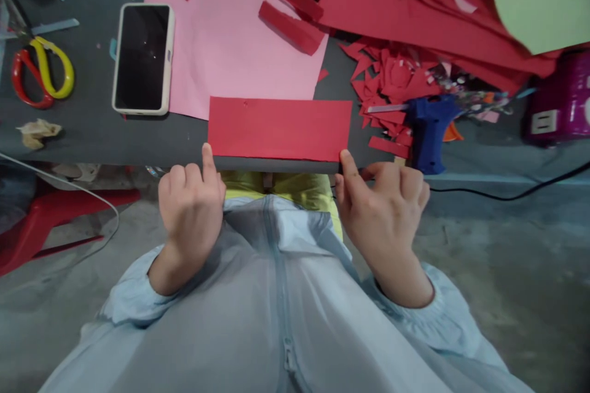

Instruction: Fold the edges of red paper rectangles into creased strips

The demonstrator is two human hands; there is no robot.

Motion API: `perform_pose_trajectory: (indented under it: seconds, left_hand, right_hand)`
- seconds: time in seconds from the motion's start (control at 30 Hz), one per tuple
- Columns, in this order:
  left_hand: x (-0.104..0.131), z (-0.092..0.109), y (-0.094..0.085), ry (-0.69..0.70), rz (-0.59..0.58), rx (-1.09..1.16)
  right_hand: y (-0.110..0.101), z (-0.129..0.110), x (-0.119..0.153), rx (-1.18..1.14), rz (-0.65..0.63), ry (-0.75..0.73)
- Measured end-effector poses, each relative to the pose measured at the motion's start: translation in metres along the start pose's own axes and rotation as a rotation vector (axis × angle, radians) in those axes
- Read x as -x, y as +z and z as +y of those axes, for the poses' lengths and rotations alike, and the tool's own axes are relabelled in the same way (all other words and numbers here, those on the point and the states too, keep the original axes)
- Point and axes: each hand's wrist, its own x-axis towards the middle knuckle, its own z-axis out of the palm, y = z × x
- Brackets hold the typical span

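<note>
A red paper strip [279, 129] lies flat near the table's front edge, its upper part overlapping a pink paper sheet [230, 43]. My left hand [191, 199] is at the strip's lower left corner, index finger stretched out with its tip against the corner and the other fingers curled. At the lower right corner, the index fingertip of my right hand [380, 202] touches the strip. The right thumb sits apart, below the strip, and the remaining fingers bend under the palm. Neither hand grasps the strip.
To the left are a phone [142, 58], scissors [43, 67] and a crumpled beige scrap [38, 133]. On the right lie a blue glue gun [431, 132], red paper scraps [385, 83], large red sheets [405, 18] and a purple object [560, 101]. A red stool [50, 221] stands below left.
</note>
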Motion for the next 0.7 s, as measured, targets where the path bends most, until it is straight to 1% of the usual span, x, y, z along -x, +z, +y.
perform_pose_trajectory:
  seconds: [0.1, 0.2, 0.23, 0.3, 0.4, 0.43, 0.57, 0.63, 0.7]
  left_hand:
    - [0.000, -0.001, 0.002, 0.006, 0.005, 0.002]
    - [0.000, -0.003, 0.003, 0.006, -0.009, 0.010]
    - [0.000, -0.004, 0.003, 0.005, -0.013, 0.020]
    - [0.000, -0.005, 0.002, 0.003, -0.023, 0.056]
    - [0.000, -0.004, 0.000, -0.009, -0.033, 0.082]
    - [0.001, -0.003, -0.001, -0.014, -0.025, 0.067]
    - [0.001, 0.008, -0.001, -0.024, 0.040, -0.010]
    - [0.001, 0.015, -0.001, -0.006, 0.060, -0.001]
    - [0.000, 0.022, 0.000, 0.028, 0.065, 0.036]
  right_hand:
    - [-0.004, -0.001, -0.003, 0.024, -0.014, -0.019]
    - [-0.005, -0.007, -0.008, 0.033, 0.012, -0.042]
    - [-0.005, -0.011, -0.010, 0.018, 0.019, -0.053]
    - [-0.005, -0.021, -0.016, -0.042, -0.006, -0.076]
    - [-0.005, -0.040, -0.025, -0.117, -0.052, -0.164]
    - [-0.005, -0.046, -0.028, -0.130, -0.065, -0.199]
    - [-0.002, -0.067, -0.039, -0.169, -0.026, -0.281]
    - [-0.001, -0.074, -0.043, -0.197, -0.031, -0.310]
    - [-0.001, -0.078, -0.044, -0.236, -0.064, -0.320]
